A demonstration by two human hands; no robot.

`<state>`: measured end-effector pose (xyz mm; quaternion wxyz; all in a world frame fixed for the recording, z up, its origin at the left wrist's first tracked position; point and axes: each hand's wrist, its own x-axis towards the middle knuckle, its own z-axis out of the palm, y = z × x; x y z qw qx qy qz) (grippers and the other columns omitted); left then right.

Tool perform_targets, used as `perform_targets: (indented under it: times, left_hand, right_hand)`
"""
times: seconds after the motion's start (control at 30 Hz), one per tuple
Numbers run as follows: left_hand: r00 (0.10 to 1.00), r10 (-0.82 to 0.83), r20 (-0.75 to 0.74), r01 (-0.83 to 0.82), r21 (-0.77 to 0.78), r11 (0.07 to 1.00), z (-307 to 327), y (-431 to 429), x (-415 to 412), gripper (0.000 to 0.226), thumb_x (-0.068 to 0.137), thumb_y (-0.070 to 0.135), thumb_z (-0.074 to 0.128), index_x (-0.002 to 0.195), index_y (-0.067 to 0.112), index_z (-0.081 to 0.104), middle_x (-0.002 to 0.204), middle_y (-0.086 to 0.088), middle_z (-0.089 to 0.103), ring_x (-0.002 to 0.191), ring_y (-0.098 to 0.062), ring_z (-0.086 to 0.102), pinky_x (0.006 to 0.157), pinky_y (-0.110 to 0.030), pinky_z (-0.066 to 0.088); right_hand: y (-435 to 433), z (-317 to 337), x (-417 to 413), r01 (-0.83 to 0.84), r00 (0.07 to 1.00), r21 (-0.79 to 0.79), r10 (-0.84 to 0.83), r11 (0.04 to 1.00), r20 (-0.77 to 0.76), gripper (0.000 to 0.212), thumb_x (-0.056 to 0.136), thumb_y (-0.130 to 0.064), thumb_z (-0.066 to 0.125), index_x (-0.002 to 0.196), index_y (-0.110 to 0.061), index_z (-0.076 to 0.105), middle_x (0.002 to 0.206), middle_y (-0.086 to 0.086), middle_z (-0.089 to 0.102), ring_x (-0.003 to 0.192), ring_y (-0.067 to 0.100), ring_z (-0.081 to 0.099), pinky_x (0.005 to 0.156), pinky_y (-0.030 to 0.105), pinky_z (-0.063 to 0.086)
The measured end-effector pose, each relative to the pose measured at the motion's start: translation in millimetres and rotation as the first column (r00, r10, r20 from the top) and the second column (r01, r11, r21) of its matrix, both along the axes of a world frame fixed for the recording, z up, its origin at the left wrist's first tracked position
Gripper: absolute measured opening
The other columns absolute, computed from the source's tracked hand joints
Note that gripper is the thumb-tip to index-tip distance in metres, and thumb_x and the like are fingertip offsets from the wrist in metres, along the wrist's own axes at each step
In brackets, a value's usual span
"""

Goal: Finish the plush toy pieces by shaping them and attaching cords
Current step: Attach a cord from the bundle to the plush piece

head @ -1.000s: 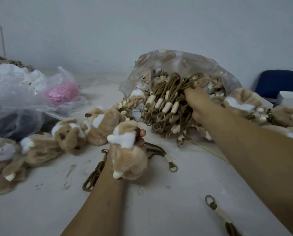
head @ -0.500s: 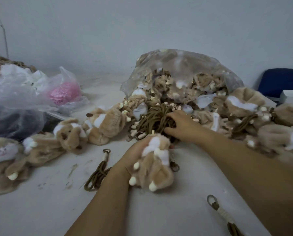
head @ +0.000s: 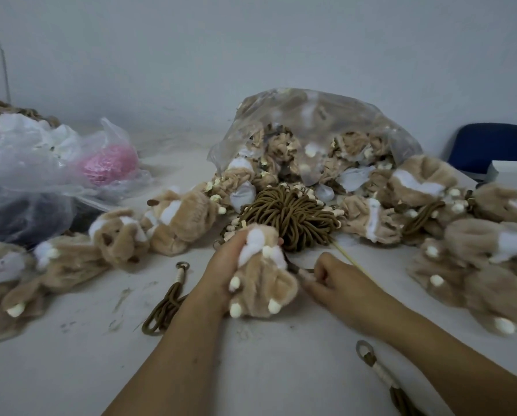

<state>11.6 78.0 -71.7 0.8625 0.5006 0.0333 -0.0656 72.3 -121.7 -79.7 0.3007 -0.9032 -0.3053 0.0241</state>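
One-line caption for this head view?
Left hand holds a tan plush toy while right hand pinches a cord end beside it.

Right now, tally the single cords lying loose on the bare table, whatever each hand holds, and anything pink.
Loose brown cords lying singly on the table: 2
Plush toy piece in the left hand: 1
Cord pinched in the right hand: 1
Pink ball inside a clear bag: 1
Total: 5
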Motion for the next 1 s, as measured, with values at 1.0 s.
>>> perform_targets:
  times: [1.0]
  left_hand:
    - [0.861, 0.231, 0.453, -0.494, 0.64, 0.589, -15, -96, 33, 0.043, 0.097, 0.004, 0.042, 0.115, 0.039, 0.061, 0.111, 0.031, 0.058, 0.108, 0.018, 0.048, 0.083, 0.003, 0.036]
  right_hand:
    - [-41, 5, 23, 0.333, 0.918, 0.703, -0.045, 0.628, -0.395, 0.029, 0.102, -0.028, 0.038, 0.095, -0.028, 0.066, 0.064, -0.007, 0.057, 0.059, 0.004, 0.052, 0.052, 0.015, 0.043]
